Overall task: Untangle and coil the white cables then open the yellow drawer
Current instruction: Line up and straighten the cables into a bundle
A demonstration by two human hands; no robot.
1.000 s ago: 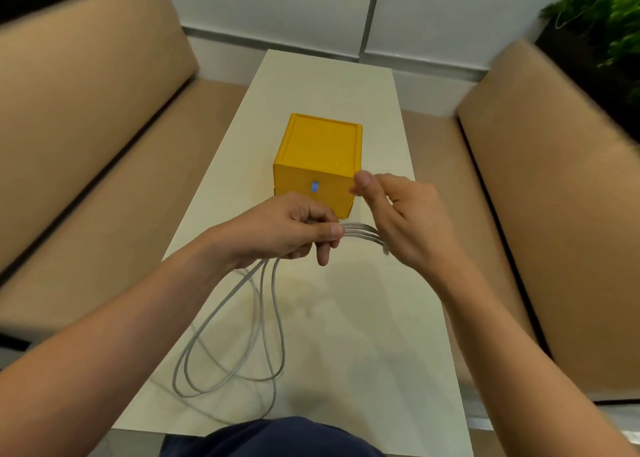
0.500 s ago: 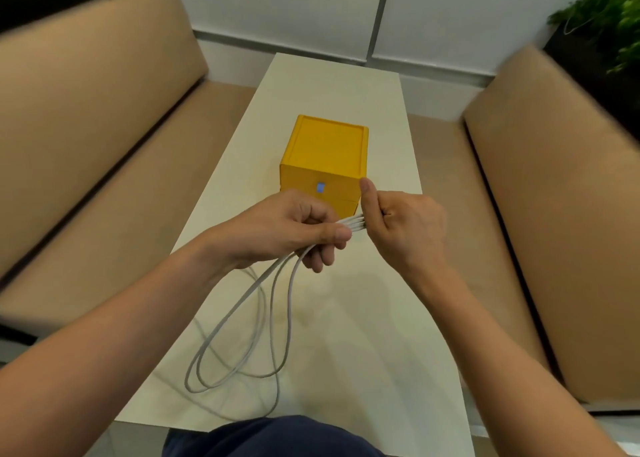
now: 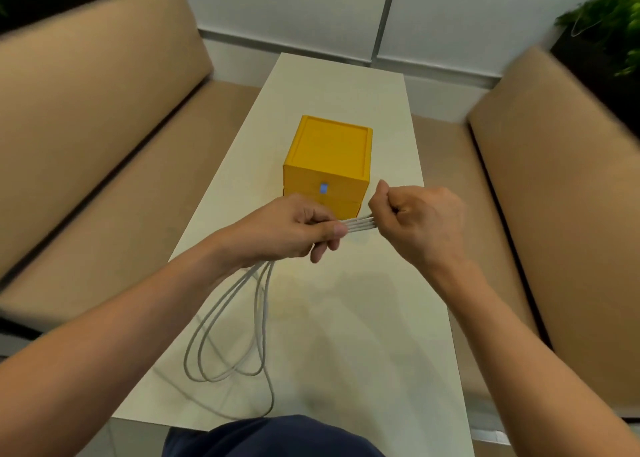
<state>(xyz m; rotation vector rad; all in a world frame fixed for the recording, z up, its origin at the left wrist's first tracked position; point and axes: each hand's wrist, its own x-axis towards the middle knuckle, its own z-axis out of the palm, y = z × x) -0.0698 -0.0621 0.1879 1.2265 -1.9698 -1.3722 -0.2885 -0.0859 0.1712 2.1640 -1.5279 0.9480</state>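
Nearest the camera, dark blue fabric (image 3: 273, 436) covers the person's lap at the near edge of a long, smooth, cream table (image 3: 363, 352). Thin, round white cables (image 3: 228, 335) hang in long, narrow loops. Their rounded ends rest on the table top left of centre, and 1 strand trails on toward the lap.

The loops' long axis climbs away and slightly right to the left hand (image 3: 287, 229). Its forearm reaches in from the lower left. This hand is curled round the gathered strands, with the thumb laid along them on top.

From the thumb tip the strands run as a short, flat, taut band of parallel lines, almost level and pointing right. They end in the right hand (image 3: 419, 221), which is clenched round them with its back to the camera and its thumb raised. The 2 hands sit close together above the table.

Just behind them stands the yellow drawer (image 3: 329, 165), a matte cube with a recessed top panel. Its closed front faces the person and carries a small blue tab (image 3: 323, 189).

Tan padded benches (image 3: 86, 127) flank the table. Beyond them are a white panelled wall (image 3: 294, 3) and green foliage (image 3: 609, 23).
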